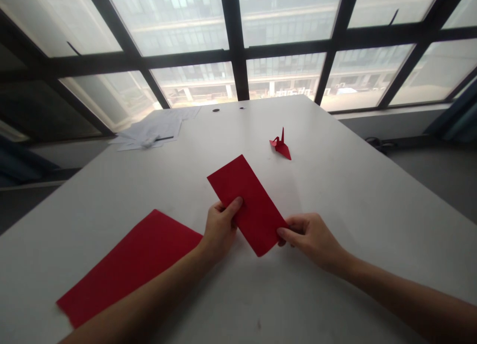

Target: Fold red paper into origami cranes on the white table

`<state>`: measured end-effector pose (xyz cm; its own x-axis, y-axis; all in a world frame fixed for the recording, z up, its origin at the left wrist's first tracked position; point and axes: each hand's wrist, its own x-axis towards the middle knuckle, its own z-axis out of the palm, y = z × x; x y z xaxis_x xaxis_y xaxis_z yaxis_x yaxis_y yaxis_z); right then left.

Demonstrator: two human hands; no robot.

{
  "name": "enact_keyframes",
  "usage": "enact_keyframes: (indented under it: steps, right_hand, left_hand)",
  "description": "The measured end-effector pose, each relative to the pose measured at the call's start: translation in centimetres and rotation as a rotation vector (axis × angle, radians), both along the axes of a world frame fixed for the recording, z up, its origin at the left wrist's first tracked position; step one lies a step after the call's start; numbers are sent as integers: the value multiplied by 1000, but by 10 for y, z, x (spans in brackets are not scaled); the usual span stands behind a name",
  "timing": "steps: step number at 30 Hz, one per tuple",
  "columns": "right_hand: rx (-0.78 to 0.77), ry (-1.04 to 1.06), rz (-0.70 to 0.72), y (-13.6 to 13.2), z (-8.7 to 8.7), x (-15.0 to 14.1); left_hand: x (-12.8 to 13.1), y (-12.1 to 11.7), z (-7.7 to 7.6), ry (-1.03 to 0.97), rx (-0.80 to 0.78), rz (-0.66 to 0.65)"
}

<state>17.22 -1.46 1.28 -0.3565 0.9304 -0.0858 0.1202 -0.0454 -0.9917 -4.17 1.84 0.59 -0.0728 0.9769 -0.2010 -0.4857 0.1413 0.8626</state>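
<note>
Wide glass windows [283, 16] with dark frames stood behind our smooth white counter [354, 185], and loose white printed papers [149, 128] lay at its far left part. We held a small rectangular sheet of red paper [257, 205] above the counter, at a slant. Our left hand [219, 229] pinched its left long edge, thumb on top, and our right hand [316, 239] gripped it narrowly near the lower right corner. We could not tell whether it had one layer or more.

We judged that uneven pulling by the two hands could bend that corner or leave an unwanted crease. Our left forearm [160, 294] was over a larger red paper sheet [134, 259], so a careless sleeveless sweep could drag or wrinkle it. Farther away sat a folded red paper crane [282, 146]; a long forward reach might knock it over.
</note>
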Motion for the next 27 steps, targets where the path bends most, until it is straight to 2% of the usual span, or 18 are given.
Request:
enact_keyframes:
  steps: [13, 27]
  right_hand:
    - [8, 42, -2, -5, -4, -1]
    - [72, -39, -19, -7, -6, -3]
  left_hand:
    - [-2, 0, -3, -38, -4, 0]
    - [-1, 0, -1, -38, 13, 8]
